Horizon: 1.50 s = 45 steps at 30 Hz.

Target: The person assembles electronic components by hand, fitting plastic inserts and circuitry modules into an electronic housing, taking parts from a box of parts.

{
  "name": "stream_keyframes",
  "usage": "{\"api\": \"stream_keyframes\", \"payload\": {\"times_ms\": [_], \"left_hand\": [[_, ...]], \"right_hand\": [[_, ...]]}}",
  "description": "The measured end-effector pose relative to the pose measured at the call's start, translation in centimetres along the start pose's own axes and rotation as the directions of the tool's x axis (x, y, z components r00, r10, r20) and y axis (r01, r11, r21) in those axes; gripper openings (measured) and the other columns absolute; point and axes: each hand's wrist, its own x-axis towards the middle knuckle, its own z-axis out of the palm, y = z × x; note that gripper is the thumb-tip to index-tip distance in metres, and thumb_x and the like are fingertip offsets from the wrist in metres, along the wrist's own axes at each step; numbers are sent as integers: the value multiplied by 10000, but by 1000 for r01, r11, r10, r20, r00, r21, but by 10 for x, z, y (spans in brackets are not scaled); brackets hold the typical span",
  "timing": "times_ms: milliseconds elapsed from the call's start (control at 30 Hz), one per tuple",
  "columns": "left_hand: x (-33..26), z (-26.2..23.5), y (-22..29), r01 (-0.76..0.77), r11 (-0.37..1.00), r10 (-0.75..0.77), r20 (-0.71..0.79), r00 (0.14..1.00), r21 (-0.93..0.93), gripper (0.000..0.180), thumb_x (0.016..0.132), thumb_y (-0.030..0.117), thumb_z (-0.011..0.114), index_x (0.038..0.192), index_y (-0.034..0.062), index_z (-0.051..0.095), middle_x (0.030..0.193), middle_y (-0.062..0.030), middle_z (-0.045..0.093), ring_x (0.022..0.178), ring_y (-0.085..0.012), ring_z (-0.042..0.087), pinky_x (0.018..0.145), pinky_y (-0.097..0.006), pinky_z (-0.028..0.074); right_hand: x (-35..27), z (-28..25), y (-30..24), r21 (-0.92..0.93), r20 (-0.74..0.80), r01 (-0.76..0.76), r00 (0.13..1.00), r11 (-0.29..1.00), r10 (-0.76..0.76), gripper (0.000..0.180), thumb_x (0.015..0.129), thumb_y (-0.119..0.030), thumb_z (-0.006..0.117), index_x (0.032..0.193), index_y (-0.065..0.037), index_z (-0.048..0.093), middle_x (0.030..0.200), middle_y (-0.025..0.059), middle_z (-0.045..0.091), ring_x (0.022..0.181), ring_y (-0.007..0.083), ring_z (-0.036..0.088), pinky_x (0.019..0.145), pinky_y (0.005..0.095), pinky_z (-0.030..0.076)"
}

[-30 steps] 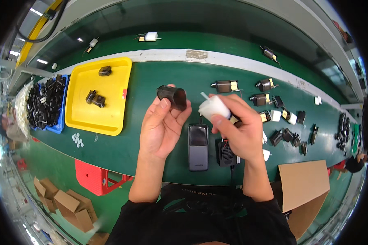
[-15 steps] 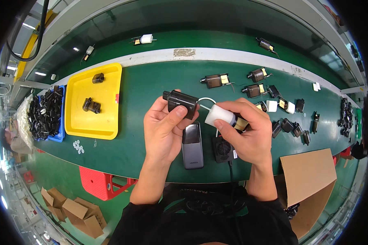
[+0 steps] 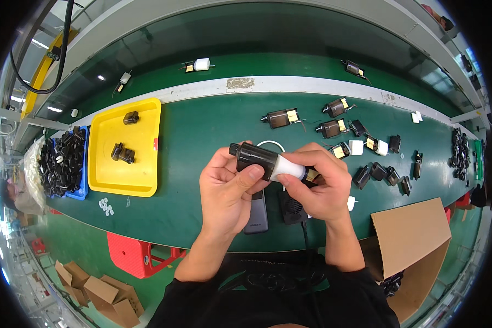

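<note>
- Head view: I see my left hand (image 3: pixel 227 188) wrapped around a black cylindrical housing (image 3: pixel 255 159), thumb pressed on its side, held above the green conveyor belt (image 3: pixel 202 142).
- My right hand (image 3: pixel 320 188) pinches the white part (image 3: pixel 287 168), whose end meets the housing's open end.
- I judge that seating it well wants both pieces kept on one axis, pushed straight, not twisted off line.
- Both wrists angle inward, forearms rising from the lower edge, hands nearly touching over a grey flat device (image 3: pixel 256 218).
</note>
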Motion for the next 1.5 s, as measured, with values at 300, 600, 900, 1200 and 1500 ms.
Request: {"api": "stream_keyframes", "payload": {"times_ms": [300, 600, 900, 1200, 1500], "left_hand": [[-2, 3, 2, -105, 988, 105, 6, 994, 116, 290, 818, -69, 599, 1094, -36, 518, 976, -144, 626, 868, -216, 658, 763, -362, 592], [-10, 6, 3, -192, 969, 174, 123, 977, 153, 390, 714, -157, 680, 1063, -72, 528, 1004, -171, 623, 925, -203, 629, 800, -315, 554], [-10, 12, 18, -576, 620, 426, 388, 817, 533, 422, 668, -158, 707, 1052, -63, 560, 978, -175, 634, 907, -223, 636, 805, -291, 539], [-15, 20, 17, -740, 350, 457, 585, 670, 575, 363, 623, -99, 763, 956, -52, 627, 926, -173, 628, 868, -298, 652, 697, -339, 568], [-18, 21, 18, -710, 390, 427, 568, 704, 586, 358, 641, -110, 750, 970, -67, 614, 918, -200, 610, 854, -306, 653, 622, -335, 601]], "right_hand": [[3, 0, -7, -121, 41, 14, 999, 993, -9, 294, 690, 44, 719, 959, 14, 605, 794, 126, 616, 646, 200, 609, 560, 276, 486], [7, -3, -13, 88, 63, 31, 997, 996, -36, 438, 652, 46, 652, 1068, 32, 513, 843, 136, 554, 673, 207, 567, 575, 283, 464], [5, -4, 13, 234, 82, 47, 994, 971, -68, 356, 658, 21, 629, 1010, 46, 583, 935, 175, 599, 837, 269, 590, 735, 357, 481], [-13, 0, 30, 407, 12, 74, 996, 911, -86, 298, 742, -52, 683, 999, 92, 634, 992, 229, 637, 920, 331, 633, 806, 405, 510], [-8, -6, 22, 294, -8, 212, 976, 932, -219, 309, 740, -98, 719, 959, 108, 647, 951, 238, 649, 854, 336, 650, 744, 398, 529]]}}
